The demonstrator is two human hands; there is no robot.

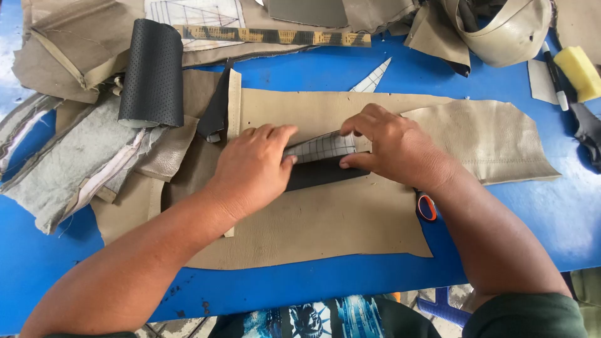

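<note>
My left hand [250,168] lies flat, fingers pressing the left end of a small grid-lined paper pattern piece [320,148]. Under the pattern sits a dark leather strip [319,175]. My right hand [391,147] pinches the pattern's right end between thumb and fingers. Both rest on a large tan leather sheet [319,219] spread over the blue table [551,219]. An orange-handled tool [427,206] peeks out below my right wrist.
A black perforated leather roll [152,72] stands at the upper left among tan and grey scraps [69,156]. A ruler [275,36] lies at the back. A pen [554,75] and yellow sponge [579,70] sit at the far right.
</note>
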